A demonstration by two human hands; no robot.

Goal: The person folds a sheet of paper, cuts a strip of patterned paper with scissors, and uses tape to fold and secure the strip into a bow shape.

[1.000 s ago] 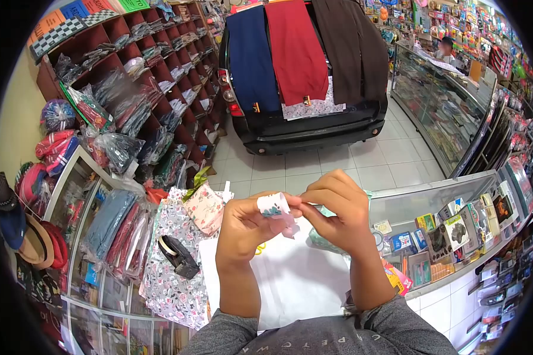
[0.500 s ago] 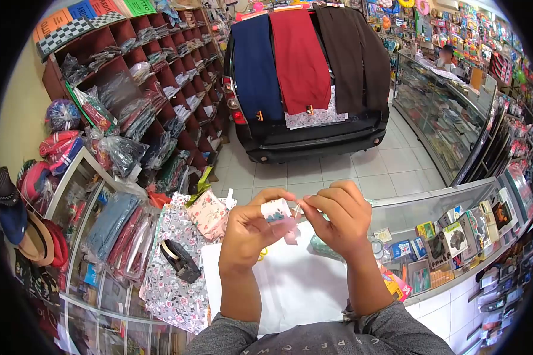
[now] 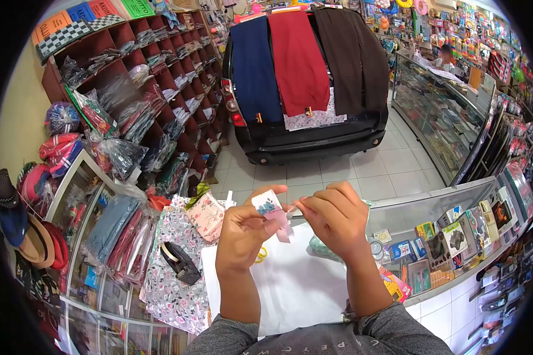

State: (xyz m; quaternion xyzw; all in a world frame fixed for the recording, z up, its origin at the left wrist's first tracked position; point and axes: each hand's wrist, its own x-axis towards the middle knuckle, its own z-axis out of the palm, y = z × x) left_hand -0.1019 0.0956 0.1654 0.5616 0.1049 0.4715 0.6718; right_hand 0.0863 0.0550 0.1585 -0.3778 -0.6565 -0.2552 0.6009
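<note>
Raised above the counter, my left hand (image 3: 240,234) pinches a small piece of white-and-pink printed paper (image 3: 269,207) with teal leaf shapes; a pink end hangs below it. Close beside it, my right hand (image 3: 336,216) has thumb and forefinger pressed together on a thin pale strip at the paper's edge. What the strip is cannot be made out. Beneath both hands lies a white sheet (image 3: 302,290). Yellow scissors handles (image 3: 261,254) show behind my left wrist. A pale green wrapped item (image 3: 322,247) is partly hidden by my right hand.
Left of the sheet, a black tape dispenser (image 3: 180,264) rests on floral wrapping paper (image 3: 175,305), near a pink floral packet (image 3: 206,219). The glass counter (image 3: 391,210) holds boxed goods. Beyond stands a car (image 3: 314,139) draped with trousers. A person (image 3: 446,56) is at the far-right counter.
The printed paper has turned and shifted slightly left, showing more of its teal pattern. My left fingers have moved a little away from my right hand.
</note>
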